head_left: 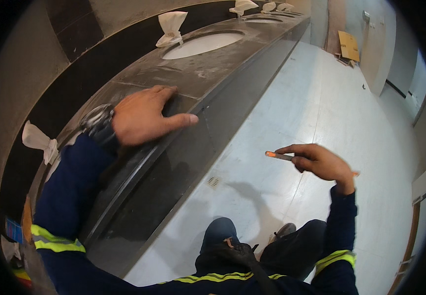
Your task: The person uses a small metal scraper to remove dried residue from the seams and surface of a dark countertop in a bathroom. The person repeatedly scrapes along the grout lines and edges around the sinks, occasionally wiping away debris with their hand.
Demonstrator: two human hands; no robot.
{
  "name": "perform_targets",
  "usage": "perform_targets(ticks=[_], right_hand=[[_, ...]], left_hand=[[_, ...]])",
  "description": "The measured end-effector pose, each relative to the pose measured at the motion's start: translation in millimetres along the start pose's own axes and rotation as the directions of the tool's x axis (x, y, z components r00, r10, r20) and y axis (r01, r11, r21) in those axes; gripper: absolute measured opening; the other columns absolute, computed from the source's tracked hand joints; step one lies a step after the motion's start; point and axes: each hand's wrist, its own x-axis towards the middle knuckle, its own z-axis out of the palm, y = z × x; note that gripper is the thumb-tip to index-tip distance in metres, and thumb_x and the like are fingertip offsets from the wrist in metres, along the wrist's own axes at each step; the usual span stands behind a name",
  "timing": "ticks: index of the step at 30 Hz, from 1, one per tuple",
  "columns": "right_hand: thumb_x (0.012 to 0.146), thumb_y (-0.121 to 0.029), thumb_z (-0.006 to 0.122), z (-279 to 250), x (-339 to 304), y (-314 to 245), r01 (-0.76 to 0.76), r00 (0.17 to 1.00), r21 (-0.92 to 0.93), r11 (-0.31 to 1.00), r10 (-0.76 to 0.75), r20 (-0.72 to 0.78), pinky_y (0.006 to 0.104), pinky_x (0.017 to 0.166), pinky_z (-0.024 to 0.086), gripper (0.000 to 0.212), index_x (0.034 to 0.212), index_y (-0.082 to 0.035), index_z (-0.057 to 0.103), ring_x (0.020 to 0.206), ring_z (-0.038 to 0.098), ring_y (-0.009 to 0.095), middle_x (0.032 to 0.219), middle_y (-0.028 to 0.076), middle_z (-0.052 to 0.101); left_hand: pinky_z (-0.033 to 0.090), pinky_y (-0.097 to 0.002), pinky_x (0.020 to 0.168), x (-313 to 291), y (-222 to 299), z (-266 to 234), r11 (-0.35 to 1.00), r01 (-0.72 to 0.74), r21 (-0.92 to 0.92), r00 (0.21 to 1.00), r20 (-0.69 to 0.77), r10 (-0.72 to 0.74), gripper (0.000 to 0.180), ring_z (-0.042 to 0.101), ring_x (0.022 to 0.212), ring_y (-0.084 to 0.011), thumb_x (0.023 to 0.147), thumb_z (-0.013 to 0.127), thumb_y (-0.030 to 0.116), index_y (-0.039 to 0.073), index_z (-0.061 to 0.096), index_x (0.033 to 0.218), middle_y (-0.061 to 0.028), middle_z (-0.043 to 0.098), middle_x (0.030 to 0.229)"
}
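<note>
My left hand [141, 118] is open, thumb stretched out, at the front edge of a dark stone washbasin counter [193, 73]. Whether its palm presses on the stone is hard to see. A metal watch [97, 120] sits on that wrist. Out over the pale floor, my right hand [319, 161] is closed round a slim tool with an orange end [279, 156]. The orange end points left toward the counter, and a small bit of orange shows behind the wrist. Most of the tool is hidden in the fingers, so its exact kind is unclear.
A white oval basin [203, 45] is set in the counter, with more basins farther along. White wrapping covers the nearest tap [171, 27] and several others. A floor drain [213, 182] lies below the counter front. Cardboard [349, 45] leans at the far right wall.
</note>
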Motion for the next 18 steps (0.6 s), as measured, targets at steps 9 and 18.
perform_targets(ticks=[9, 18], right_hand=[[0.099, -0.01, 0.054, 75.3, 44.6, 127.1, -0.136, 0.979, 0.114, 0.984, 0.151, -0.139, 0.034, 0.066, 0.045, 0.034, 0.13, -0.004, 0.065, 0.067, 0.051, 0.017, 0.073, 0.006, 0.057], [0.099, -0.007, 0.053, 60.9, 30.0, 127.1, -0.169, 0.912, -0.021, 0.985, 0.148, -0.382, 0.0419, 0.074, 0.052, 0.038, 0.136, -0.009, 0.061, 0.07, 0.063, 0.031, 0.083, 0.021, 0.069]], left_hand=[[0.046, -0.0453, 0.11, -46.3, 102.9, 30.3, 0.81, -0.442, -0.386, 0.633, 0.505, 0.586, 0.074, 0.056, 0.131, -0.0377, 0.08, 0.079, 0.034, -0.001, 0.055, 0.14, -0.0228, 0.06, 0.135], [0.04, -0.0456, 0.115, -15.9, 61.2, 23.0, 0.87, -0.292, 0.398, 0.955, 0.075, 0.287, 0.083, 0.045, 0.141, -0.0384, 0.082, 0.079, 0.027, 0.002, 0.04, 0.152, -0.0245, 0.04, 0.156]])
